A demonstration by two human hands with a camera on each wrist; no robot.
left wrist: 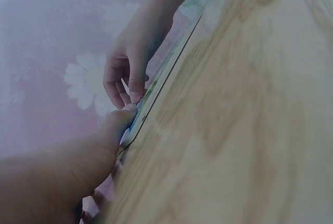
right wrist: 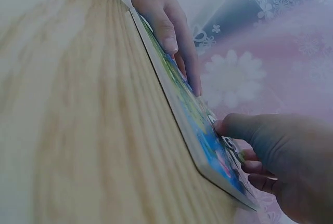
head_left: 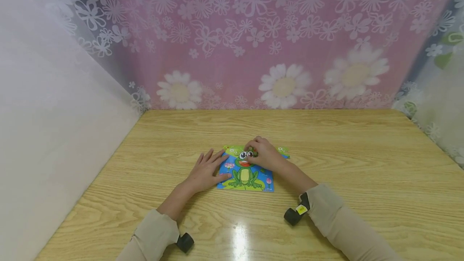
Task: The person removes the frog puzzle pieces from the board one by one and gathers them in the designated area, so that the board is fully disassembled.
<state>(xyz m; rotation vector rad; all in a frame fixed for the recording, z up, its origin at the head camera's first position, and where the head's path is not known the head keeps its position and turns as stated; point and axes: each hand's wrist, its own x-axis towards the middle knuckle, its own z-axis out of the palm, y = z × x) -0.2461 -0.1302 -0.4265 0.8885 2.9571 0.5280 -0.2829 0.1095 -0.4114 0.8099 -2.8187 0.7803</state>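
Note:
A flat picture puzzle (head_left: 245, 176) of a smiling green frog on a blue background lies on the table. My left hand (head_left: 206, 172) rests along its left edge, fingers spread, with the thumb and fingertips over the board. At the frog's head, my right hand (head_left: 266, 155) pinches a small puzzle piece (right wrist: 231, 145) between thumb and curled fingers; the hand hides much of it. Beyond the right hand, a green and blue puzzle part with a white flower (head_left: 283, 150) sticks out to the right. The board (right wrist: 200, 151) shows a pale, thick edge in the right wrist view.
The wood-grain table (head_left: 145, 196) extends around the puzzle on all sides. Behind it hangs a pink curtain (head_left: 232, 59) with white flowers, and a white sheet (head_left: 54, 112) borders the left side. Each wrist wears a black camera (head_left: 293, 216).

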